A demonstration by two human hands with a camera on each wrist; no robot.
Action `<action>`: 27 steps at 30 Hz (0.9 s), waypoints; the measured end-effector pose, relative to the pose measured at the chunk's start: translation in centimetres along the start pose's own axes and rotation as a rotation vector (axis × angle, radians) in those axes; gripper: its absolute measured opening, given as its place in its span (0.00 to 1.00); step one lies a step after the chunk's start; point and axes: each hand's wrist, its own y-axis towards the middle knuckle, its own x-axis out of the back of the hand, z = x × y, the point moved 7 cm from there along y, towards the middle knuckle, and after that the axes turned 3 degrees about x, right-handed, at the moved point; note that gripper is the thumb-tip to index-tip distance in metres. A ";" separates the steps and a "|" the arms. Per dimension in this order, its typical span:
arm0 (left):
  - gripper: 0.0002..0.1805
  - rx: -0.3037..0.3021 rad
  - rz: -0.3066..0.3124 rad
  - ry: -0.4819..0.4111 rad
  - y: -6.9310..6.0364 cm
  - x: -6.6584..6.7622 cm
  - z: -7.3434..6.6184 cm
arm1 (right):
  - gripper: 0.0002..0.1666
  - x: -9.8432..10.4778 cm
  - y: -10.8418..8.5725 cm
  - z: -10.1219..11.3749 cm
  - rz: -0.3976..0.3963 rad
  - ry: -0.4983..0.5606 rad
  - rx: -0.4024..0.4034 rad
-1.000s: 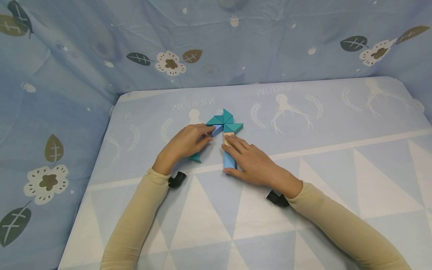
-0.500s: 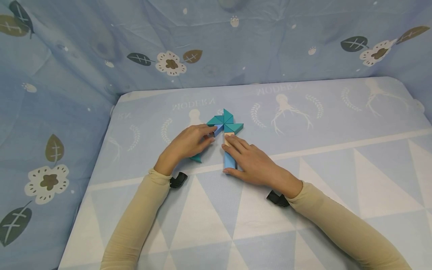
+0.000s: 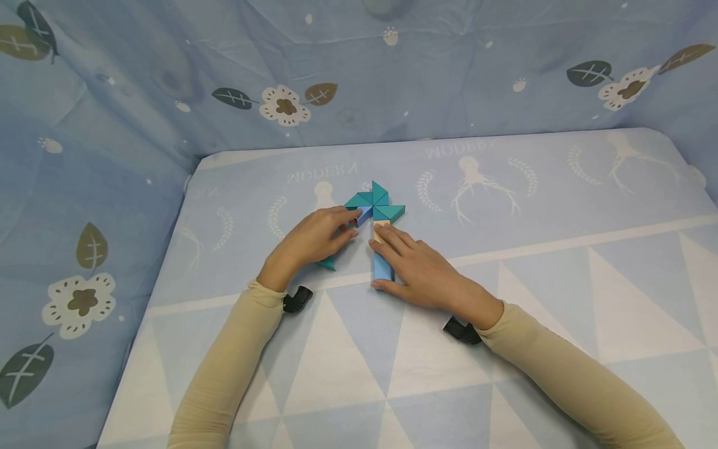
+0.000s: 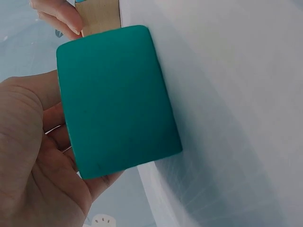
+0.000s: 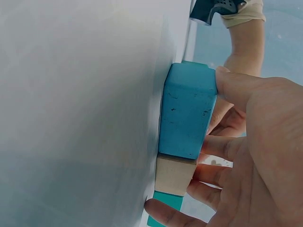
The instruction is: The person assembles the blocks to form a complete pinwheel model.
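Note:
My left hand (image 3: 311,234) holds a small blue triangular block (image 3: 364,215) at its fingertips, against the lower left of a pinwheel of teal triangular blocks (image 3: 380,198). Below the pinwheel, a natural wood block (image 3: 380,222) and a light blue block (image 3: 382,268) stand in a line. My right hand (image 3: 423,274) rests over this line with fingers extended, the thumb touching the near end of the blue block (image 5: 187,111). A loose teal block (image 3: 326,264) lies partly hidden under my left hand; a teal block face (image 4: 118,101) fills much of the left wrist view.
A patterned light blue and white cloth (image 3: 348,368) covers the table. Blue floral fabric (image 3: 449,68) rises behind it and along the left side. Black wrist cameras sit at the left wrist (image 3: 297,300) and the right wrist (image 3: 462,331).
My left hand has shifted slightly right, bringing the blue triangular block closer in to the pinwheel, then stays nearly still. The right hand and the blocks under it have not visibly moved.

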 end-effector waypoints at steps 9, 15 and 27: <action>0.25 0.003 -0.004 0.000 0.0 0.0 0.0 | 0.41 0.1 0.0 0.0 0.006 0.004 -0.009; 0.26 0.001 -0.005 0.000 0.0 0.0 0.0 | 0.41 0.1 0.0 0.0 0.004 -0.002 -0.003; 0.25 -0.001 -0.001 -0.004 0.0 -0.1 0.0 | 0.41 0.0 0.0 0.2 0.012 -0.006 -0.007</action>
